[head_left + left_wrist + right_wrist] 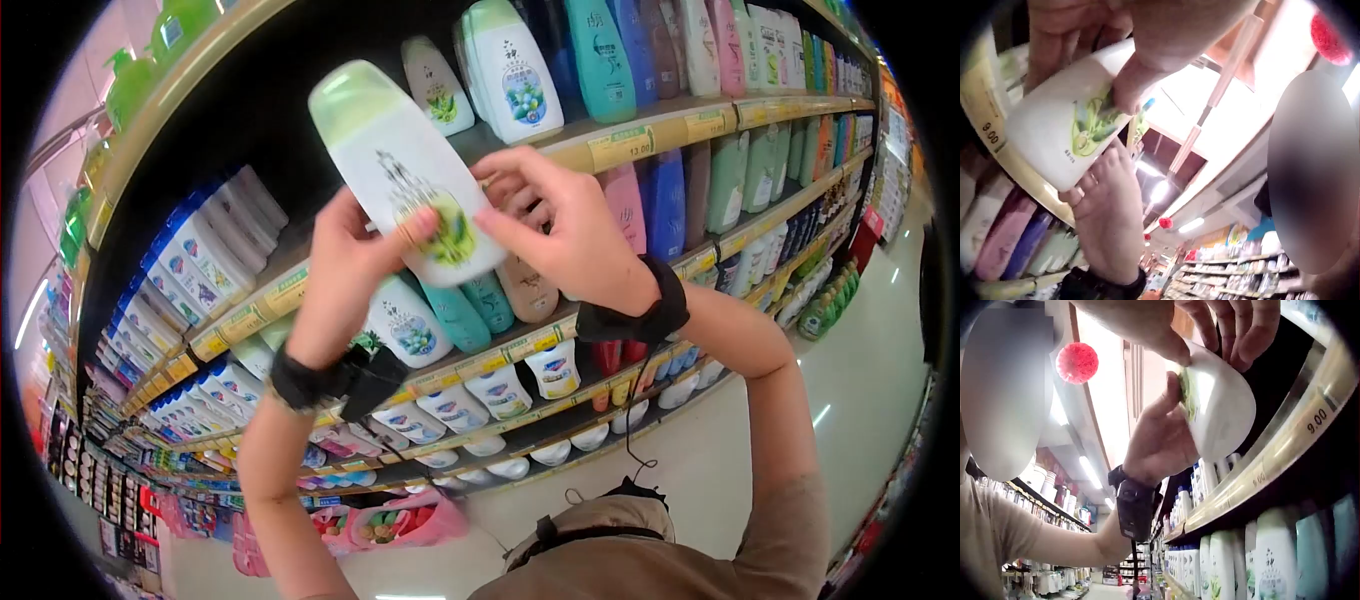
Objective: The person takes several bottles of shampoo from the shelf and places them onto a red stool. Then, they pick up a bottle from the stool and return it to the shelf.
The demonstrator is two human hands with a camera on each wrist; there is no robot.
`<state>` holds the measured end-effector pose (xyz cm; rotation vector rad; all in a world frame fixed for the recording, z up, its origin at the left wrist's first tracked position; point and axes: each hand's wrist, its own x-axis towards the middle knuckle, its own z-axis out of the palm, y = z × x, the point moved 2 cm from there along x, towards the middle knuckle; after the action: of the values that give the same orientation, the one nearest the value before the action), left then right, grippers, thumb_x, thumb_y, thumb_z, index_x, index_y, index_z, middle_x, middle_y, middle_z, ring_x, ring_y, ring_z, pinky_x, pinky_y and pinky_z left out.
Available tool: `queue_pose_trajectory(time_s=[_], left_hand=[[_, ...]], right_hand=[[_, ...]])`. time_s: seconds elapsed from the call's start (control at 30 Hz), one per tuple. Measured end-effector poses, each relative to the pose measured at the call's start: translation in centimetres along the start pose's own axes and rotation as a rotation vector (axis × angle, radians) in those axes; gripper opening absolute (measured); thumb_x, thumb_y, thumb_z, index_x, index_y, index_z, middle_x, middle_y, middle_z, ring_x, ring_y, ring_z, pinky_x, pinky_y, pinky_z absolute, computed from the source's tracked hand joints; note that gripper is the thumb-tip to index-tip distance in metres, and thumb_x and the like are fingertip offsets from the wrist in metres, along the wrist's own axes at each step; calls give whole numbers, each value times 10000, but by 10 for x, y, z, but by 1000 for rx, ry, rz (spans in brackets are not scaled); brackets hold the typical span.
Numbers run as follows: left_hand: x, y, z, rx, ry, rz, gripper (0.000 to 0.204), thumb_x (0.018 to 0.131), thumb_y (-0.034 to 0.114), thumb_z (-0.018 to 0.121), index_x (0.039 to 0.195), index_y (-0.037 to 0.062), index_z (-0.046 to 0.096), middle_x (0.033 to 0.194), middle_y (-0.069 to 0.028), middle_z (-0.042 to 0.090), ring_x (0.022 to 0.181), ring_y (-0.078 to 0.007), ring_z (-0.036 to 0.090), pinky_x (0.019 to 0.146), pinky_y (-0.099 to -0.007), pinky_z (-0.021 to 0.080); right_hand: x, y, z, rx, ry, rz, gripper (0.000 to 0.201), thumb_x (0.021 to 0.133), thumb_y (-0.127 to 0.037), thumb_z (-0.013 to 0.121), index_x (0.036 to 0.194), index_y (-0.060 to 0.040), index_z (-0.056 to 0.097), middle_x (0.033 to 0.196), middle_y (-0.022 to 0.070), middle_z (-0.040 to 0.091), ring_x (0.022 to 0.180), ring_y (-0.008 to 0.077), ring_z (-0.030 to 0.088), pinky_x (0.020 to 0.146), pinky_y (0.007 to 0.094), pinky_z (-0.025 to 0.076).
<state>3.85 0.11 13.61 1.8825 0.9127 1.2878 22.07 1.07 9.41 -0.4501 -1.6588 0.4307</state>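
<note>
A white bottle (pixel 400 170) with a pale green cap and a green plant picture on its label is held up at a tilt before the shelves. The left hand (pixel 352 250) grips its left side, thumb across the front. On the right edge, near the label, the right hand (pixel 570 225) pinches with thumb and fingers. The left wrist view has the bottle (pixel 1054 131) between the left hand (pixel 1141 37) and the right hand (pixel 1110 212). In the right wrist view the left hand (pixel 1163 434) and right hand (pixel 1210 331) both touch the bottle (pixel 1222 406).
Shelves of bottles fill the view, with yellow price strips (pixel 620 146) along their edges. Similar white bottles (pixel 515 80) stand just behind the held one, beside a teal bottle (pixel 600 60). Pink bags (pixel 410 522) lie low at the shelf foot. Pale floor (pixel 870 330) shows at right.
</note>
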Motion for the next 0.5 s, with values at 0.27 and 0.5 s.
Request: queue_pose_trajectory(time_s=[0.27,0.5], left_hand=[[101,10,-29,10,-16,-105,391,831,174,656,1133,-23,504,1086,-117,595,984,-199,593,830,-349,509],[185,-34,-45,267,11,-232,372,791,155,703,1085,-19,556,1027,-121,634,918,-218,623,795,-349,512]], right_hand=[[-55,4,-43,-29,-139,109,287,774,-48,629,1044,-37,531,915,76,581,699,128,598,572,248,493],[-83,12,-78,-193,-157,83,223,765,-72,640,975,-54,566,867,66,585,675,155,597,571,265,488]])
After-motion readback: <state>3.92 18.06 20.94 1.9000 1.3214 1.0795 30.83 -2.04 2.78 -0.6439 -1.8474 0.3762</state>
